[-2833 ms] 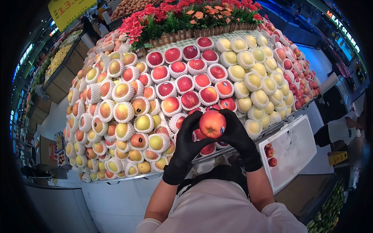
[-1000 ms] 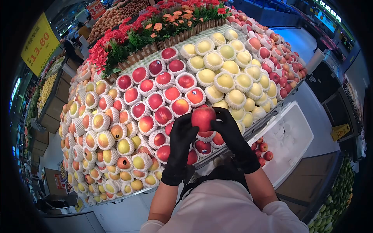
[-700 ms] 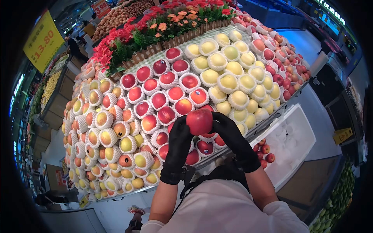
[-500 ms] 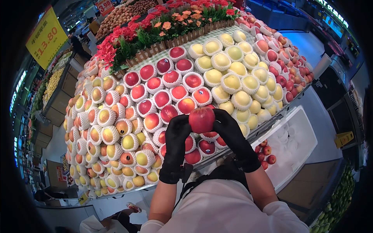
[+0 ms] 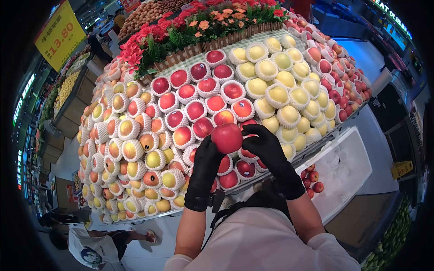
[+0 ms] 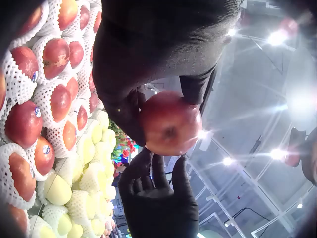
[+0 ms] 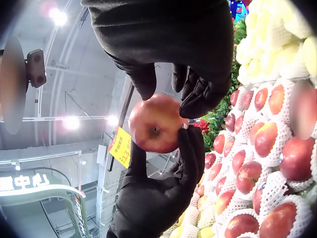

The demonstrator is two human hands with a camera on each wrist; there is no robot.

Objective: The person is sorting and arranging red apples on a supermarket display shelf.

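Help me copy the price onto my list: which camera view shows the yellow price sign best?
The head view: the yellow price sign appears large there, with 13.80 readable. The right wrist view shows it much smaller, next to the held apple in the picture. In the left wrist view I cannot see it.

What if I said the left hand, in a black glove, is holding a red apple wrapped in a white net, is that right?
Not quite: the red apple has no white net on it. The head view shows it bare. The left hand, in a black glove, is holding it.
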